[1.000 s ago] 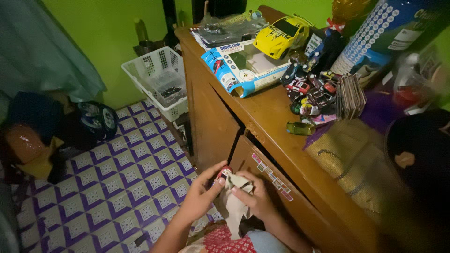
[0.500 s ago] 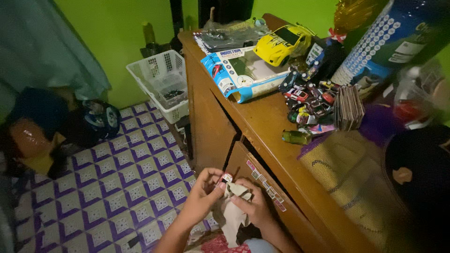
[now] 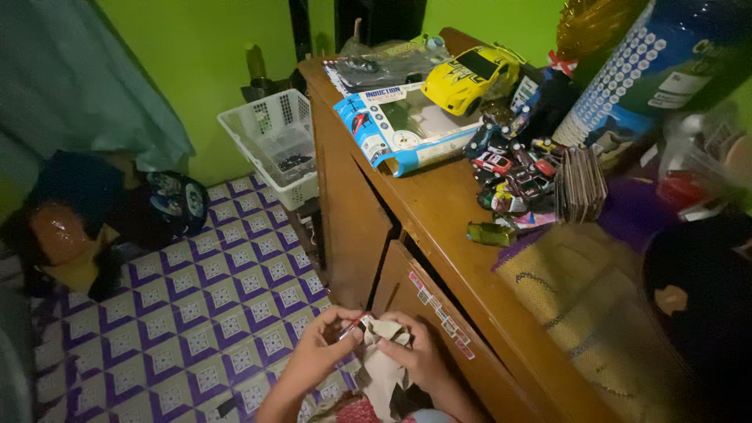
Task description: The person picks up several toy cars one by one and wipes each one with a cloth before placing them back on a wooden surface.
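Holding a small red toy car [image 3: 354, 325] low before the counter [image 3: 439, 211], our left hand [image 3: 317, 352] pinches it steady while our right hand [image 3: 415, 356] grips a beige cloth [image 3: 384, 368] against it, seemingly for wiping.

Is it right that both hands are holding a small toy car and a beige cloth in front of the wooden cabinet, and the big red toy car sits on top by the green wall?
Nearly. The head view shows the big toy car is yellow, not red. The left hand and right hand do hold a small toy car and beige cloth before the wooden cabinet.
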